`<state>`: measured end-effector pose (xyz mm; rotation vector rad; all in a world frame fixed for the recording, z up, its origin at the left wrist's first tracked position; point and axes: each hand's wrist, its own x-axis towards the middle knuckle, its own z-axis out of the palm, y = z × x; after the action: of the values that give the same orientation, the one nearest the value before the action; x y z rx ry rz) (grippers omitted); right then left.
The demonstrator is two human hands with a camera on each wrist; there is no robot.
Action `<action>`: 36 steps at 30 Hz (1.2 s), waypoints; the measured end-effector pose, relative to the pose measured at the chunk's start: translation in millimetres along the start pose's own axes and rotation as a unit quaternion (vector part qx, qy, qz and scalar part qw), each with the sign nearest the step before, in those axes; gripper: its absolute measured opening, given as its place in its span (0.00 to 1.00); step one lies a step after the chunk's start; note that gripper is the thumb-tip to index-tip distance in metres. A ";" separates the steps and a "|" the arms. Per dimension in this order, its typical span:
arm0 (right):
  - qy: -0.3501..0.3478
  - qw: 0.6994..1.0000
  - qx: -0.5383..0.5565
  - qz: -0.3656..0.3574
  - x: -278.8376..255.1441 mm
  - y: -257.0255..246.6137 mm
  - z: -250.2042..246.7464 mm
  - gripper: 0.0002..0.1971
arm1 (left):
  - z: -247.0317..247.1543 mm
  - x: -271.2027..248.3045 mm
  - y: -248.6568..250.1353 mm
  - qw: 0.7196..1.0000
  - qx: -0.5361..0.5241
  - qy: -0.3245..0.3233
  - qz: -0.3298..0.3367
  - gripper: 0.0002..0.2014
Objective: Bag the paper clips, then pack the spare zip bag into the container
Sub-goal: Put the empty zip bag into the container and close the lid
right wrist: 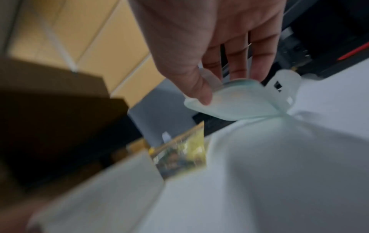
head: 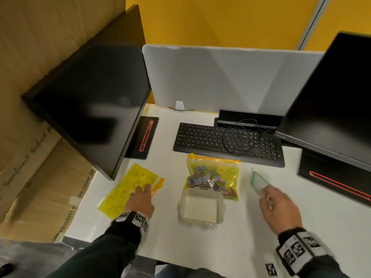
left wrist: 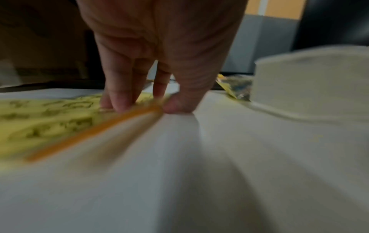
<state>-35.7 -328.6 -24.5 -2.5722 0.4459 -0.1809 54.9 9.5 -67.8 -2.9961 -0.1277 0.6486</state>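
Note:
A spare yellow zip bag [head: 124,189] with an orange zip strip [left wrist: 95,130] lies flat at the left of the white desk [head: 220,243]. My left hand [head: 143,190] rests on it, fingertips [left wrist: 117,105] pressing the film and the thumb down beside the strip's end. A second yellow bag [head: 213,177], filled with coloured paper clips, lies zipped behind the open clear container [head: 200,209]. That filled bag [left wrist: 237,88] and the container [left wrist: 311,88] also show in the left wrist view. My right hand [head: 265,192] pinches the container lid [right wrist: 239,100] by one end, the other end touching the desk.
A black keyboard [head: 226,143] with a loose cable lies behind the bags. Dark monitors stand at the left [head: 94,105] and right [head: 331,101], each on a black base with a red line. Cardboard boxes [head: 30,137] fill the left side. A grey divider [head: 220,77] closes the back.

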 end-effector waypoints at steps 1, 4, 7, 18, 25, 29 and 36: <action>-0.049 0.997 -0.060 -0.026 -3.6 6.7 10.2 0.08 | 4.3 -1.4 2.5 0.999 0.028 0.012 0.018 0.26; -0.170 0.973 -0.158 -0.015 -9.9 12.1 28.5 0.08 | 4.5 -4.0 6.6 0.996 0.038 0.057 0.059 0.27; -0.183 0.973 -0.140 -0.021 -9.6 4.5 29.5 0.11 | 0.0 -5.0 -2.2 0.995 0.031 0.063 0.064 0.26; -0.135 0.952 0.133 -0.239 3.0 -121.4 8.3 0.34 | -103.0 -58.5 33.9 0.870 -0.454 0.129 0.140 0.19; -0.180 0.949 0.122 -0.227 5.9 -133.1 5.0 0.48 | -129.0 -79.7 59.8 0.811 -0.504 0.014 0.297 0.16; -0.206 0.922 0.276 -0.176 -1.4 -123.4 4.3 0.12 | -137.4 -79.4 68.7 0.827 -0.458 0.163 0.282 0.14; -0.352 0.876 0.317 -0.096 -1.6 -101.4 -2.1 0.21 | -140.4 -72.4 72.7 0.820 -0.409 -0.076 0.394 0.13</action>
<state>-9.5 -246.7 29.4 -1.8425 -0.1389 0.4633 52.3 -77.3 82.8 -3.7423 1.1981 1.1223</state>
